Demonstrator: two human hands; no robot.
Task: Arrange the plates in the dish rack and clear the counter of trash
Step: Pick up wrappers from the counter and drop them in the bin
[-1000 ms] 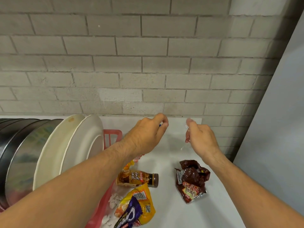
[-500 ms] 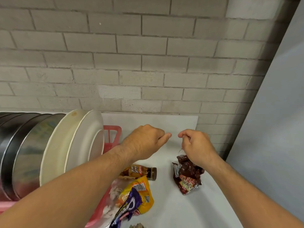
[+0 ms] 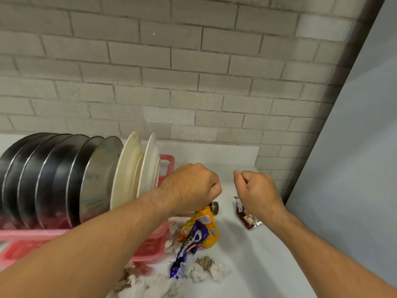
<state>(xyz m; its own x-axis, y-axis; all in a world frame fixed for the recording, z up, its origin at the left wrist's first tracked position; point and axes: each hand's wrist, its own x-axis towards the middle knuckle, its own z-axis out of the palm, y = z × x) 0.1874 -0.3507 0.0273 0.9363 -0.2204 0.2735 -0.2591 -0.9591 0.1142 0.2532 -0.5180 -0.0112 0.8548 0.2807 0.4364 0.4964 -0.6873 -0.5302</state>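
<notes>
You have a single wide-angle view, worn on the head, looking forward and down along both forearms. It sits close to the white table (image 3: 247, 250), which fills the lower centre of the frame. The brick wall (image 3: 171, 72) it faces takes the whole upper half. The pink dish rack (image 3: 154, 248) sits at lower left, a grey panel (image 3: 354, 168) along the right edge.

Grey brick wall (image 3: 171, 82), pale side panel (image 3: 354, 158)
</notes>
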